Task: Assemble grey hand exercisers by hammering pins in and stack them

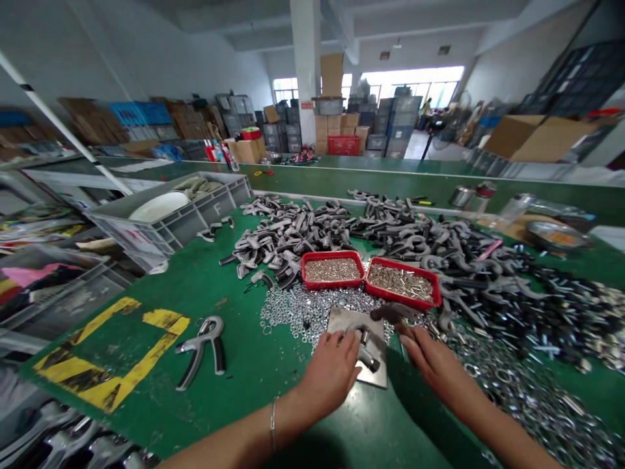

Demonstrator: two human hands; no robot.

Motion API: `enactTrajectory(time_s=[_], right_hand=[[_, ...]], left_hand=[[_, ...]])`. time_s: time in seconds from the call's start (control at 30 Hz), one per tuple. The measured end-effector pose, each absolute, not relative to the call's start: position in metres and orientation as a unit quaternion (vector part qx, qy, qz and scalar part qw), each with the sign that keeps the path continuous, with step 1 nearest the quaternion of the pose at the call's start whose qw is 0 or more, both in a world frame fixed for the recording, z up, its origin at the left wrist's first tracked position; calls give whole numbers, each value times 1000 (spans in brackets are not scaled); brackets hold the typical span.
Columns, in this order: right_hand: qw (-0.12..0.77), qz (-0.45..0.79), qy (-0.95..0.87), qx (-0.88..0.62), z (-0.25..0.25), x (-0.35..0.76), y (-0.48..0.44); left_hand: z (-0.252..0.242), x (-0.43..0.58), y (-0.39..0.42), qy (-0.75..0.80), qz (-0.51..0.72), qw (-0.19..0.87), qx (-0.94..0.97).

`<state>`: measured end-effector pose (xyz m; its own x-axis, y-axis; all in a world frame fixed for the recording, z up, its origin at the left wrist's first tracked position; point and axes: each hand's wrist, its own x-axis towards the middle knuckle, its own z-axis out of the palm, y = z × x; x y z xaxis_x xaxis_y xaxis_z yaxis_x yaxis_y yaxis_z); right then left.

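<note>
My left hand (pixel 333 365) is closed on a grey handle part (pixel 367 355) with a metal spring at its top, pressing it onto a square metal plate (pixel 375 378). In my right hand (pixel 430 355) is a hammer (pixel 390 314), gripped by its wooden handle, its dark head just above the plate's right upper corner. Beyond the plate stand two red trays, one with tiny metal pieces (pixel 334 268), the other with small metal pins (pixel 403 283). Loose metal nuts or rings (pixel 293 309) lie around them. A hand gripper (pixel 205 348) with black-and-grey handles rests to the left.
Heaped grey handle parts (pixel 288 228) spread behind the trays. Dark parts and bolts (pixel 551 306) and metal rings (pixel 517 384) cover the right side. A grey crate (pixel 195 218) stands at left, near a yellow tape outline (pixel 88 384). Metal cups and jars (pixel 481 198) stand at right back.
</note>
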<state>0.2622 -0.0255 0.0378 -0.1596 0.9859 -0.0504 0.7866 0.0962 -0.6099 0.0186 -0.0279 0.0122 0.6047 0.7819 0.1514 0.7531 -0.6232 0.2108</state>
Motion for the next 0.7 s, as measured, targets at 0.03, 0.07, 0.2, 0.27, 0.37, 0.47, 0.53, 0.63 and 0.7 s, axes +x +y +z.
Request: enactTrajectory(time_s=[0.03, 0.07, 0.2, 0.27, 0.37, 0.47, 0.53, 0.63, 0.7], right_hand=[[165, 267, -716, -623, 42, 259, -25], [131, 272, -718, -627, 47, 256, -24], [80, 284, -744, -599, 62, 243, -27], [96, 275, -760, -581, 66, 235, -29], [33, 242, -759, -604, 65, 226, -30], [45, 316, -723, -613, 56, 234, -33], [82, 421, -652, -625, 48, 252, -39], [63, 465, -600, -648, 37, 291, -47], [37, 386, -649, -655, 34, 314, -45]], left_hand=[[11, 19, -30, 439, 120, 74, 887], [8, 20, -31, 448, 128, 87, 881], [-1, 22, -32, 496, 192, 157, 832], [-6, 23, -33, 521, 221, 176, 806], [-8, 24, -34, 554, 220, 177, 783], [-6, 24, -33, 559, 197, 180, 785], [0, 23, -29, 547, 196, 188, 792], [14, 19, -18, 535, 221, 250, 776], [24, 15, -7, 539, 229, 382, 714]])
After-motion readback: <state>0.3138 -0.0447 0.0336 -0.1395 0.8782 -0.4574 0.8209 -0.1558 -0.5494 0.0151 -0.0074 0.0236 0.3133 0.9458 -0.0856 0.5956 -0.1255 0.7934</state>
